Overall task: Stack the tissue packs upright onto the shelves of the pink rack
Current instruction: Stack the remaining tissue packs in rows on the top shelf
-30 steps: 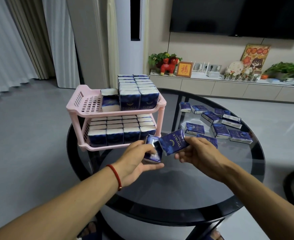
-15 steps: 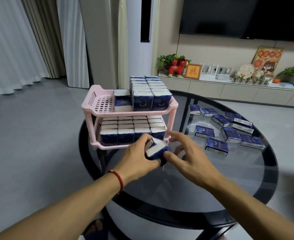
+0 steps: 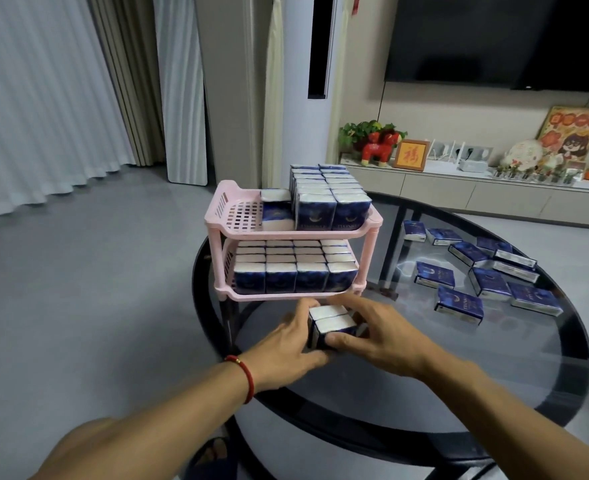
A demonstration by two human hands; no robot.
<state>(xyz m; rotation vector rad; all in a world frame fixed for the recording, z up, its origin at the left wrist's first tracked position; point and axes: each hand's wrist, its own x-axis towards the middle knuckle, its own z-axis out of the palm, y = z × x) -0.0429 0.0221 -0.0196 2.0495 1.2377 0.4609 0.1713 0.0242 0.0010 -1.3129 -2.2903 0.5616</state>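
Filling most of the lower view is a round black glass table [image 3: 494, 393], and everything below is placed relative to the pink rack [image 3: 217, 220] standing at its far left edge. That rack has two shelves. Its lower shelf holds upright tissue packs [image 3: 295, 268] in full rows, white ends up and blue faces forward. Its upper shelf carries two rows of upright packs [image 3: 331, 199] on the right side, one shorter pack [image 3: 276, 211] just left of them, and bare pink grid further left. To the right of the rack, well apart from it, loose tissue packs [image 3: 487, 271] lie flat and scattered on the glass. Just in front of the rack's lower shelf, two tissue packs [image 3: 331, 323] stand pressed side by side (white ends up) between both hands. From the left side the left hand [image 3: 286, 351] curls its fingers and thumb round the pair. The right hand [image 3: 383, 334] grips the pair from the right, fingers reaching behind and thumb on the near face. A red cord bracelet [image 3: 244, 375] circles the left wrist.
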